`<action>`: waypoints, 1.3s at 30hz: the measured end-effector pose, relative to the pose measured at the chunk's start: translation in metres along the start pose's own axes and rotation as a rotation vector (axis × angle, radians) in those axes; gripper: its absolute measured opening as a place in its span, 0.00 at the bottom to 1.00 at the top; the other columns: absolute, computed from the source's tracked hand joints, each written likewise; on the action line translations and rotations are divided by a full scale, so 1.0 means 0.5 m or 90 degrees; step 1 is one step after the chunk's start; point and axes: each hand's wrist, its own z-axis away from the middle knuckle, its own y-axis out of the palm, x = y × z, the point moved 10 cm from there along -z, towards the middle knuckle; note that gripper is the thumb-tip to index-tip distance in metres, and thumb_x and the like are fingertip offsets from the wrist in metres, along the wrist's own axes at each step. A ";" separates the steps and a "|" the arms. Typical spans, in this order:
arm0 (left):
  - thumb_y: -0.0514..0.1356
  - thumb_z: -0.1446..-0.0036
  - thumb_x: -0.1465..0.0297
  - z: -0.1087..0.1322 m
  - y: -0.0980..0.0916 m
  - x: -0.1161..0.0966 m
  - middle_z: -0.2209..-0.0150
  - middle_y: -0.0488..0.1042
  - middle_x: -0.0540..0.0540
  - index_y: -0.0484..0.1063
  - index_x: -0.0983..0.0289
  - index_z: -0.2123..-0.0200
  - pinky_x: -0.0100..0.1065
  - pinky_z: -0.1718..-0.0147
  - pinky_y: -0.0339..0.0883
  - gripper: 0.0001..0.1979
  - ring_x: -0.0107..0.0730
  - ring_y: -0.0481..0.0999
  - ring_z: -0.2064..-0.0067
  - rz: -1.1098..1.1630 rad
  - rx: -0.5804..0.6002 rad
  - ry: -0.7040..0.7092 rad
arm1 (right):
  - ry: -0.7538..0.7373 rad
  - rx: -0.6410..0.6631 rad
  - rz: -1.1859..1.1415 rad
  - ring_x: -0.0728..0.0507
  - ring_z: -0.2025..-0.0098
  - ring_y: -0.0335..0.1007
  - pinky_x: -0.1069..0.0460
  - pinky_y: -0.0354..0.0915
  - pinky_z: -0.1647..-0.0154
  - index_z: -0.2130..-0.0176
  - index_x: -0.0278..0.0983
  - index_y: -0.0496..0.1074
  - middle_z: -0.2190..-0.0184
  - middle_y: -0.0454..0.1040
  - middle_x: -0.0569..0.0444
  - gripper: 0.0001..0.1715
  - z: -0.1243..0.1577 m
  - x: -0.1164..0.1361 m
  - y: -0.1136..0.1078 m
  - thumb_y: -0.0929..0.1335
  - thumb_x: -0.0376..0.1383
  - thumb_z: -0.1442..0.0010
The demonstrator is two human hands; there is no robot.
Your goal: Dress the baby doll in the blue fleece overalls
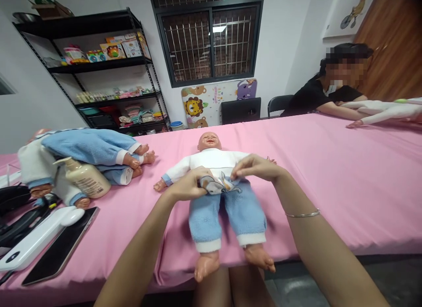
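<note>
Apparently you're arranging the patterned cloth [213, 185] at the waist of the doll [209, 201]; next likely calls for a gentle touch. Your left hand [189, 184], nearly closed, grips it; your right hand [255, 167] bunches fingertips alongside, hold unclear. Face-up on the pink counter [329, 179], the doll shows 2 bare feet [207, 265], fluffy blue trousers [205, 223], white top [216, 158], bald head [210, 141].

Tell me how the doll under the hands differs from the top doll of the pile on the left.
The doll under the hands has its feet toward the table's near edge; the top doll has its feet pointing right.
The first lies directly on the pink cloth; the second lies over another doll.
Both wear blue trousers with white cuffs.
</note>
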 end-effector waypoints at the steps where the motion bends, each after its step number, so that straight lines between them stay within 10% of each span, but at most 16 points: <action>1: 0.58 0.51 0.74 -0.003 0.008 -0.015 0.70 0.72 0.54 0.78 0.61 0.68 0.33 0.63 0.60 0.09 0.32 0.68 0.66 -0.084 -0.015 0.035 | -0.013 -0.080 -0.022 0.45 0.61 0.71 0.51 0.66 0.57 0.62 0.34 0.77 0.64 0.76 0.48 0.16 -0.004 -0.005 -0.025 0.74 0.39 0.51; 3: 0.56 0.51 0.78 -0.005 0.020 -0.036 0.70 0.72 0.54 0.79 0.55 0.66 0.35 0.59 0.57 0.16 0.33 0.67 0.63 -0.245 -0.062 0.094 | -0.036 -0.138 -0.023 0.46 0.58 0.70 0.52 0.66 0.56 0.56 0.36 0.75 0.59 0.74 0.49 0.23 -0.012 -0.012 -0.039 0.75 0.36 0.54; 7: 0.56 0.43 0.73 0.020 0.007 -0.062 0.68 0.75 0.52 0.78 0.52 0.66 0.36 0.56 0.55 0.12 0.32 0.68 0.60 -0.418 -0.241 0.209 | 0.004 0.010 0.076 0.48 0.60 0.66 0.54 0.63 0.60 0.48 0.37 0.72 0.58 0.73 0.52 0.30 -0.027 -0.029 0.023 0.73 0.36 0.53; 11: 0.59 0.44 0.73 0.086 -0.022 -0.106 0.71 0.75 0.51 0.75 0.57 0.73 0.32 0.59 0.60 0.08 0.29 0.70 0.63 -0.535 -0.466 0.383 | 0.029 -0.017 0.140 0.49 0.66 0.62 0.55 0.59 0.65 0.57 0.33 0.75 0.68 0.70 0.53 0.25 -0.025 -0.020 0.024 0.75 0.40 0.55; 17: 0.58 0.45 0.77 0.110 -0.022 -0.136 0.68 0.73 0.49 0.67 0.62 0.71 0.30 0.62 0.66 0.05 0.26 0.70 0.63 -0.561 -0.509 0.490 | 0.074 -0.018 0.170 0.54 0.76 0.52 0.57 0.48 0.75 0.74 0.31 0.66 0.80 0.58 0.61 0.13 -0.027 -0.022 0.034 0.72 0.36 0.57; 24: 0.55 0.51 0.78 0.027 0.069 -0.099 0.66 0.74 0.50 0.72 0.61 0.64 0.28 0.70 0.62 0.12 0.26 0.71 0.66 -0.469 -0.148 0.293 | 0.087 -0.025 0.219 0.55 0.77 0.47 0.58 0.44 0.77 0.75 0.32 0.62 0.81 0.53 0.63 0.06 -0.029 -0.040 0.023 0.65 0.28 0.59; 29: 0.54 0.56 0.81 0.015 0.140 -0.052 0.64 0.77 0.45 0.77 0.55 0.61 0.30 0.63 0.60 0.22 0.28 0.71 0.63 -0.335 0.162 0.085 | 0.106 0.062 0.165 0.54 0.74 0.53 0.58 0.51 0.74 0.62 0.31 0.68 0.76 0.57 0.62 0.24 -0.015 -0.055 0.022 0.75 0.34 0.59; 39: 0.53 0.51 0.85 0.037 0.170 -0.035 0.63 0.77 0.45 0.78 0.51 0.64 0.32 0.60 0.54 0.25 0.30 0.68 0.59 -0.339 0.303 -0.035 | 0.171 0.038 0.100 0.53 0.72 0.59 0.56 0.55 0.71 0.59 0.30 0.75 0.74 0.64 0.56 0.24 0.002 -0.086 -0.012 0.75 0.41 0.55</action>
